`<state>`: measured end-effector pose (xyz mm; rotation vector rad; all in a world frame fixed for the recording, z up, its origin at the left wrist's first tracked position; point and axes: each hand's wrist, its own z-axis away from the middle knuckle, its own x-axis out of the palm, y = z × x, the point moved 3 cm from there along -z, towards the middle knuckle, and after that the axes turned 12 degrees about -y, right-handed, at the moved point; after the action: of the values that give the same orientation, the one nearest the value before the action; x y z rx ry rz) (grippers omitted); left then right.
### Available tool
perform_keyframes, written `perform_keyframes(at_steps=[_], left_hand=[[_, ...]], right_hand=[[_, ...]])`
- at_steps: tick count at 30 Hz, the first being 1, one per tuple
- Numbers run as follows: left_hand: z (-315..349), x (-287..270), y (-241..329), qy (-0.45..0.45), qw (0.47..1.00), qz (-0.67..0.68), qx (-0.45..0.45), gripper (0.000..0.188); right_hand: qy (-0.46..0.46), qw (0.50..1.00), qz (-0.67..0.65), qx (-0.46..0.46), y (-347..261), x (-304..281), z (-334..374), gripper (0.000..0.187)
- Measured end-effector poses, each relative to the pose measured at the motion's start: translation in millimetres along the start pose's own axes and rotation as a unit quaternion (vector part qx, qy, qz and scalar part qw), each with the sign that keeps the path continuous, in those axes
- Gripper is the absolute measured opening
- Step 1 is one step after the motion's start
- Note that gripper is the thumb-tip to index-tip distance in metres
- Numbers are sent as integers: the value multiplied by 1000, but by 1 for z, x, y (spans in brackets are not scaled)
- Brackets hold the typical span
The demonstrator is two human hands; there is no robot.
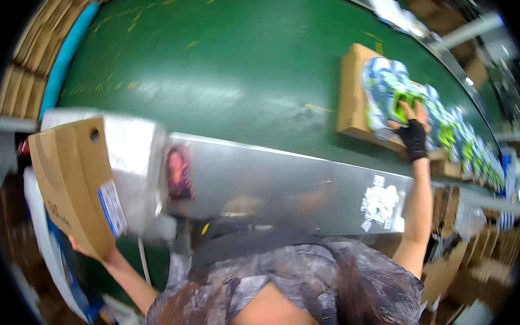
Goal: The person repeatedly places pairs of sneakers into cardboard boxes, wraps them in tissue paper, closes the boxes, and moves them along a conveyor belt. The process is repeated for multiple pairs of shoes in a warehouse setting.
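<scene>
At the left, my left hand (94, 252) grips the lower end of a brown cardboard shoebox (70, 178). The box is tilted upright and has a round hole near its top and a blue-and-white label on its side. My right hand (414, 128), in a black fingerless glove, reaches far to the right. Its fingers are spread over a pair of blue, white and lime-green sneakers (380, 91). Whether the fingertips touch the shoes I cannot tell. These sneakers rest on another brown cardboard box (351, 99).
More such sneakers (467, 137) run in a row along the green conveyor belt (219, 58). On the metal ledge (261, 177) lie a heap of small white slips (381, 204) and a dark red phone-sized item (179, 171). A white wrapped block (136, 148) stands behind the held box.
</scene>
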<state>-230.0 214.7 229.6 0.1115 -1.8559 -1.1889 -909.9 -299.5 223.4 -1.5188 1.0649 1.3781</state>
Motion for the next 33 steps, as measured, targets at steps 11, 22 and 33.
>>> perform_keyframes(at_steps=[11, 22, 33], left_hand=[[66, 59, -89, 201, 953, -175, -141, 64], [27, 321, -287, -486, 674, -556, 8, 48], [33, 323, -346, -534, 544, -547, -346, 60]], right_hand=[[127, 974, -88, -167, -39, 3, 47, 40], [-89, 866, -126, -476, -237, 7, 159, 21], [-67, 997, 43, 20, -67, 88, 38, 81]])
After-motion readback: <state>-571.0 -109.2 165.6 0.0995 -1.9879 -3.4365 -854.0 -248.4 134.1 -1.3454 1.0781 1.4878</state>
